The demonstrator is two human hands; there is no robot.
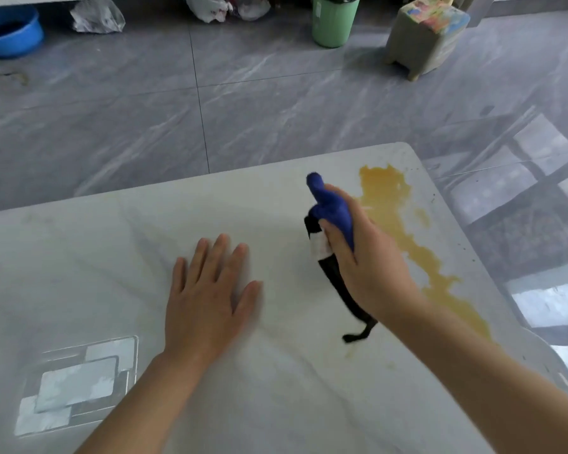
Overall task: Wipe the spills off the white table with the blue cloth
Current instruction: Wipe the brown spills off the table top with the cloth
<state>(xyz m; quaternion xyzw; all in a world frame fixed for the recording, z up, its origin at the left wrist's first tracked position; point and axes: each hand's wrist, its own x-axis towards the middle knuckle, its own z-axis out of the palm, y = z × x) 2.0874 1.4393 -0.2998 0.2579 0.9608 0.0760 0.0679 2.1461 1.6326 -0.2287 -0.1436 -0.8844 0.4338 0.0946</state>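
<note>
gripping the bunched blue cloth just beside the orange spill, the right hand looks ready; left hand lies flat, fingers straight, on the tabletop. wiping seems barely begun.

A home room: grey marble-look floor tiles, blue basin, green bin, small stool.

Glossy grey marble floor tiles, window reflections.
</note>
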